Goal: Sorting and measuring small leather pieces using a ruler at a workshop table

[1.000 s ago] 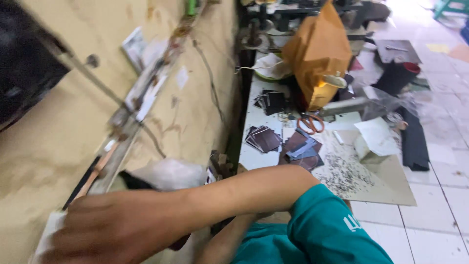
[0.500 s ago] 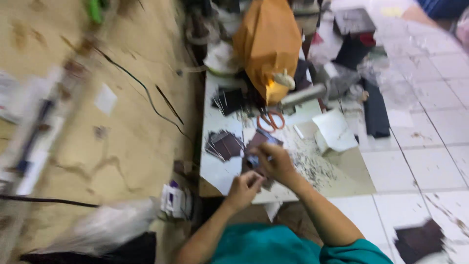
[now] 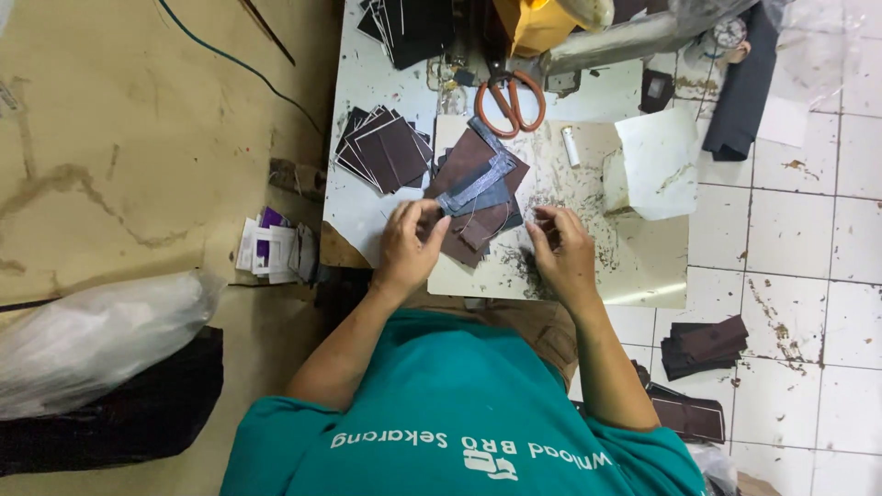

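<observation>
My left hand (image 3: 409, 243) pinches the near edge of a dark brown leather piece (image 3: 467, 241), which lies at the front of a loose pile of brown and grey cut pieces (image 3: 482, 179). Just right of that pile is my right hand (image 3: 560, 250), fingers curled together over the scuffed cardboard work board (image 3: 597, 266); nothing clear shows in it. A fanned stack of dark square pieces (image 3: 381, 152) lies left of the pile on the white table (image 3: 363, 216).
Orange-handled scissors (image 3: 510, 101) and a white lighter (image 3: 571, 145) lie beyond the pile, with a sheet of white paper (image 3: 657, 161) to the right. Dark pieces (image 3: 703, 344) are stacked on the tiled floor. A white plastic bag (image 3: 92, 335) sits far left.
The view has swung from the wall down onto the table. Both my hands have come together at the pile of leather pieces.
</observation>
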